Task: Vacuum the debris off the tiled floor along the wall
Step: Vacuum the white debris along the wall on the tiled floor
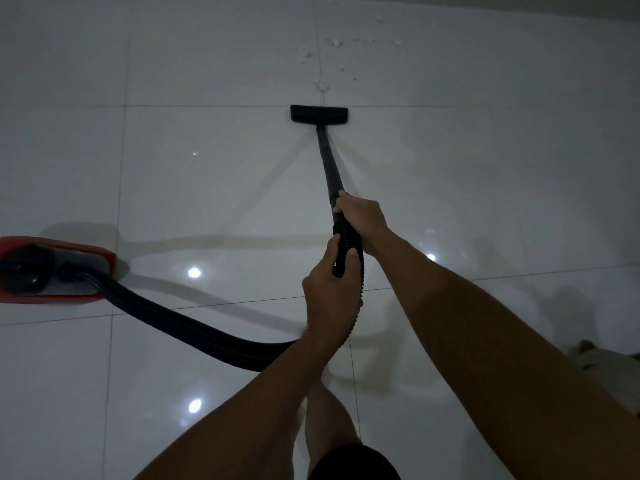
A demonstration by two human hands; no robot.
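Left hand (pixel 329 289) grips hose (pixel 180 323), right hand (pixel 360 216) grips wand (pixel 327 161); nozzle (pixel 319 114) flat on floor (pixel 207 202), short of debris (pixel 320 84). Next: push forward

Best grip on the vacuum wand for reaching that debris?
Grip the wand at its near end, from above: right hand at the hose joint, left hand just behind. The tube slopes down to the nozzle, short of the debris.

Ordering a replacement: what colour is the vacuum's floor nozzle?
Black; the floor nozzle shows clearly in the head view.
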